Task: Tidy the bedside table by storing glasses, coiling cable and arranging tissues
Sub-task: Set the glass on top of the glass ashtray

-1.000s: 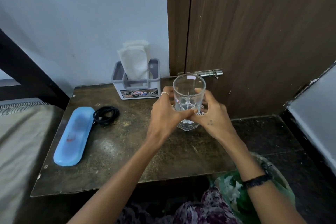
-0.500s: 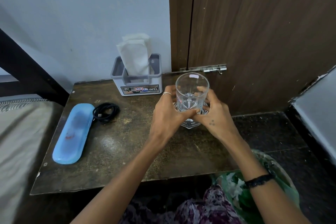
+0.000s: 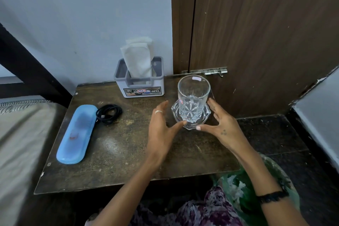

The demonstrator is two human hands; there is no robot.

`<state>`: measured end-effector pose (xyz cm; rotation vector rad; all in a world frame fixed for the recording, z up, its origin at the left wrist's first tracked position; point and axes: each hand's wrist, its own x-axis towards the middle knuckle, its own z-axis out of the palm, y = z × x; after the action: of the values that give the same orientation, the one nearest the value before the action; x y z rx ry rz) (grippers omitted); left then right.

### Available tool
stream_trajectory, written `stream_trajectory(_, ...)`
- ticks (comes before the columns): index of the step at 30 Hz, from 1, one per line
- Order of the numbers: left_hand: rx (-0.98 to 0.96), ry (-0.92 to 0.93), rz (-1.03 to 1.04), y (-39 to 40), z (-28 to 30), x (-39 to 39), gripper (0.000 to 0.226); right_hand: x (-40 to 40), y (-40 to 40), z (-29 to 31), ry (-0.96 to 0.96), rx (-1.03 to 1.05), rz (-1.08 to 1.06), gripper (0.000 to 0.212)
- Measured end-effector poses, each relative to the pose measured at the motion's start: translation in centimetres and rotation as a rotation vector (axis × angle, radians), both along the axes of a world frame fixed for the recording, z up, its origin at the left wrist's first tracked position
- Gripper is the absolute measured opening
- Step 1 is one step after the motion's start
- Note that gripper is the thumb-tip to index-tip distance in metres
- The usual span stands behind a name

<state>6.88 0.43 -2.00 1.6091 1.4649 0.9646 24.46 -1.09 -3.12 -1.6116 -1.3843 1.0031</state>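
Note:
A clear drinking glass (image 3: 193, 95) stands upright on a cut-glass coaster (image 3: 190, 124) at the back right of the dark bedside table (image 3: 128, 156). My left hand (image 3: 161, 126) and my right hand (image 3: 220, 126) flank the coaster with fingers spread, thumbs near its front edge, holding nothing. A closed blue glasses case (image 3: 75, 134) lies on the table's left side. Beside it rests a coiled black cable (image 3: 109, 113). White tissues (image 3: 138, 60) stand upright in a grey holder (image 3: 143, 88) at the back.
A brown wooden door (image 3: 256, 33) with a metal latch (image 3: 214, 71) rises right behind the glass. A bed (image 3: 20, 143) borders the table on the left. Dark floor (image 3: 275, 139) lies to the right, and my patterned clothing is below.
Both hands were wrapped around the glass above the table. The glass now stands on the coaster, and both hands have let go and opened beside it.

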Motion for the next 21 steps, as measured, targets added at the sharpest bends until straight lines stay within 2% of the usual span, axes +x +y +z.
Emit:
stream_trajectory(4,0.003,-0.034,-0.046,-1.2,-1.6,0.9,0.067,-0.2,-0.1,-0.6,0.082,0.017,-0.02,0.085)
stream_trajectory(7,0.015,-0.031,-0.024,-1.0,-2.2,1.6,0.071,-0.4,0.2,-1.1,0.079,0.039,-0.051,0.088)
stream_trajectory(10,0.023,-0.031,-0.018,-0.2,-2.4,1.7,0.071,-0.7,0.7,-1.4,0.027,0.037,-0.075,0.098)
stream_trajectory(17,-0.064,-0.183,-0.026,2.1,-2.1,1.1,0.066,-1.6,2.0,-1.8,-0.096,0.115,-0.168,0.09)
stream_trajectory(21,-0.099,-0.284,0.035,3.6,-2.2,1.2,0.063,-2.0,3.6,-2.3,-0.157,0.164,-0.224,0.09)
